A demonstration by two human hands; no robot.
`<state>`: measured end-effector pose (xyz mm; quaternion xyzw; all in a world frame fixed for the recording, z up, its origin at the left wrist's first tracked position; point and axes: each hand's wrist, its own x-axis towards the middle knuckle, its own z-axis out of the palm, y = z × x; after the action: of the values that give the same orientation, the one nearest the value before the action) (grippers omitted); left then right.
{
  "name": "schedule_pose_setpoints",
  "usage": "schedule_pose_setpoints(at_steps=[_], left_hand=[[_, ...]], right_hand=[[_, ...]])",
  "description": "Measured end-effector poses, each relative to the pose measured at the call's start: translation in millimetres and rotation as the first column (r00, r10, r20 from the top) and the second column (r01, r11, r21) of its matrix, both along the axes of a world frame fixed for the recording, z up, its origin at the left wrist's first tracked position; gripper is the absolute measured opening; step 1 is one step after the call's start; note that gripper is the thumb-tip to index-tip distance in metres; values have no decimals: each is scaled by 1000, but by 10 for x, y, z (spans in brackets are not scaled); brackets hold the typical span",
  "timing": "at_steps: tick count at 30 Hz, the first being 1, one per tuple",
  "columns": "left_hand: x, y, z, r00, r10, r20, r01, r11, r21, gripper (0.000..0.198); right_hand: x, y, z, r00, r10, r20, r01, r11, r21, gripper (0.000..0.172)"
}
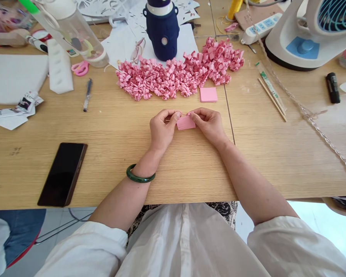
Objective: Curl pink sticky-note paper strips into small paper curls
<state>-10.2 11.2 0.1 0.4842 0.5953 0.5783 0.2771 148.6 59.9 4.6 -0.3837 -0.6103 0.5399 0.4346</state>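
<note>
A small piece of pink paper (pixel 186 123) is held just above or on the wooden table, between my two hands. My left hand (pixel 165 125) pinches near its upper left corner with thumb and fingers. At the upper right corner, my right hand (pixel 209 122) pinches it the same way. Along the paper's top edge runs something thin and light-coloured between the fingertips, too small to make out. A little stack of pink paper squares (pixel 208 94) lies just beyond my right hand. Behind it spreads a long heap of curled pink paper pieces (pixel 167 79).
A dark blue bottle (pixel 163 34) stands behind the heap. To the left are a phone (pixel 62 175), a pen (pixel 88 95), pink scissors (pixel 80 68) and a clear bottle (pixel 83 38). Thin wooden sticks (pixel 272 100), a twisted cord (pixel 317 125), a black marker (pixel 333 87) and a fan (pixel 300 42) are right.
</note>
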Motion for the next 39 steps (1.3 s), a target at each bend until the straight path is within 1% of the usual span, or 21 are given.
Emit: schedule_pose_setpoints(at_steps=[4,10,15,19,23,28,30,33,35,39], left_hand=[[-2,-1,6,999,30,40,-31,999,17,13],[1,-15,30,999,34,23,-34,999,41,17],[5,-22,32,999,43,-8,-43,998,39,18],[1,-10,18,999,2,40,-5,999,53,22],[-10,4,-14,994,-29,101,21,997,77,29],[0,-13,-4,993,-53,102,51,998,23,36],[12,-27,27,995,-46,88,46,999,7,33],[23,-40,59,996,-43,82,43,999,3,21],[22,-41,56,995,-57,81,56,998,17,15],[13,-31,22,995,-69,77,68,997,22,13]], right_hand=[[-12,-6,8,1000,2,-12,-2,1000,-22,33],[-13,-7,12,1000,19,-11,-19,999,-42,34],[-10,6,-10,999,46,1,-46,999,-22,32],[-5,10,-15,998,55,-17,-55,998,-23,33],[-4,7,-6,999,35,-17,-35,999,-38,34],[-3,8,-4,999,33,-5,-33,999,-26,37],[-3,10,-6,999,36,3,-36,999,-18,37],[-4,9,-4,999,40,9,-40,999,-8,38],[-7,6,2,999,40,5,-40,999,-12,39],[-11,2,9,999,40,-16,-40,999,-24,39]])
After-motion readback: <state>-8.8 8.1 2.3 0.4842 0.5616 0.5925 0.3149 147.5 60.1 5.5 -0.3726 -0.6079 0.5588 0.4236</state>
